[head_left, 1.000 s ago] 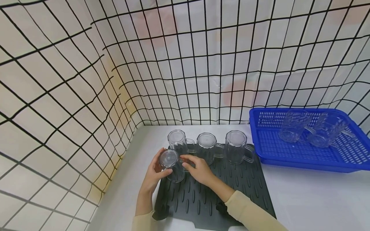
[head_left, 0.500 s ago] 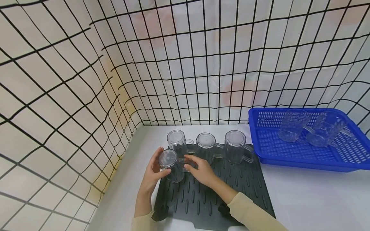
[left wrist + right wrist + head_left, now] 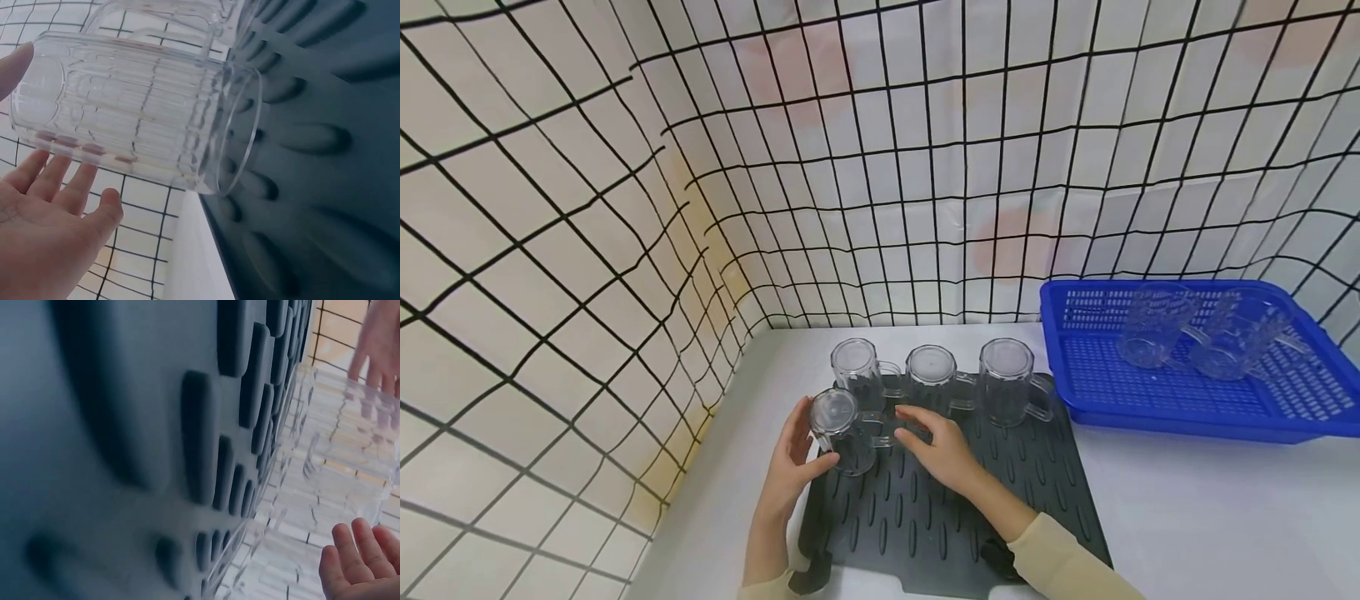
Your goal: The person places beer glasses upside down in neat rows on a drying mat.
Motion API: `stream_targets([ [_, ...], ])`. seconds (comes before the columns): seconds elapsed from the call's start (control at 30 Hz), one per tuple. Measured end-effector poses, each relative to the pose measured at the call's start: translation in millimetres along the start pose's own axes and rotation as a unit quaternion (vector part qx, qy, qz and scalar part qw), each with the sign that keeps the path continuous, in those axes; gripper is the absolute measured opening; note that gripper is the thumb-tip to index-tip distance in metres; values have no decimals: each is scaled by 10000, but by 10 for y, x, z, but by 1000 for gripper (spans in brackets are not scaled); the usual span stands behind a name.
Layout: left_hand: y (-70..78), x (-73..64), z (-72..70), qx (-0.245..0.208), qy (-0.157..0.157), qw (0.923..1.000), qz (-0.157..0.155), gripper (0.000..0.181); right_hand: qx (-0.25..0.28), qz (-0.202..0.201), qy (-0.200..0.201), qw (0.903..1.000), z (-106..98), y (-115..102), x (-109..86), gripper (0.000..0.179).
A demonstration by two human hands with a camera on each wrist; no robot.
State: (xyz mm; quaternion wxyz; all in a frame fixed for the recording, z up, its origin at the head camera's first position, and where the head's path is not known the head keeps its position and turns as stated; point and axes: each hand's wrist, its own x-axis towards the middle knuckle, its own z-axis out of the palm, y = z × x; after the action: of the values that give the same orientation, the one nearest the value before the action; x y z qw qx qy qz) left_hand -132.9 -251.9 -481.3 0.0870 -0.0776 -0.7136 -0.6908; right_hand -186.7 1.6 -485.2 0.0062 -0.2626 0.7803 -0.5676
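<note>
A dark blue-grey ridged mat [image 3: 140, 515] fills the view's left; transparent fluted mugs [image 3: 340, 456] adjoin it; a bare right hand [image 3: 364, 565] shows at lower right, a bare left hand [image 3: 382, 353] above.

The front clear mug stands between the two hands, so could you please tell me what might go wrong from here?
The left hand is close beside the front mug, so a careless move might nudge it. The right hand is near the mug's handle and could catch it. Another mug stands just behind, so the two might knock together.
</note>
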Motion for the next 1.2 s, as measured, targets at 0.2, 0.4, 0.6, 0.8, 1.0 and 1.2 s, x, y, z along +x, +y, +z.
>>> stream_targets([
  [0.2,10,-129,9,300,205,9991,-235,94,-142,10,384,9992,-142,32,-136,42],
  [0.4,-6,-298,42,646,279,9961,-529,92,-237,-94,574,9980,-337,-8,-306,40],
  [0.6,-47,-384,90,1028,256,9915,-752,93,-455,-147,823,9955,-605,-50,-434,37],
  [0.8,-64,-443,180,1277,267,9819,-1370,99,-643,-148,1096,9918,-823,-61,-569,36],
  [1.0,-147,-591,232,1959,127,9670,-1621,99,-711,-312,1479,9859,-985,-116,-665,32],
  [1.2,-171,-633,274,3060,-34,9393,-1550,96,-739,-524,1777,9799,-1173,-183,-695,32],
])
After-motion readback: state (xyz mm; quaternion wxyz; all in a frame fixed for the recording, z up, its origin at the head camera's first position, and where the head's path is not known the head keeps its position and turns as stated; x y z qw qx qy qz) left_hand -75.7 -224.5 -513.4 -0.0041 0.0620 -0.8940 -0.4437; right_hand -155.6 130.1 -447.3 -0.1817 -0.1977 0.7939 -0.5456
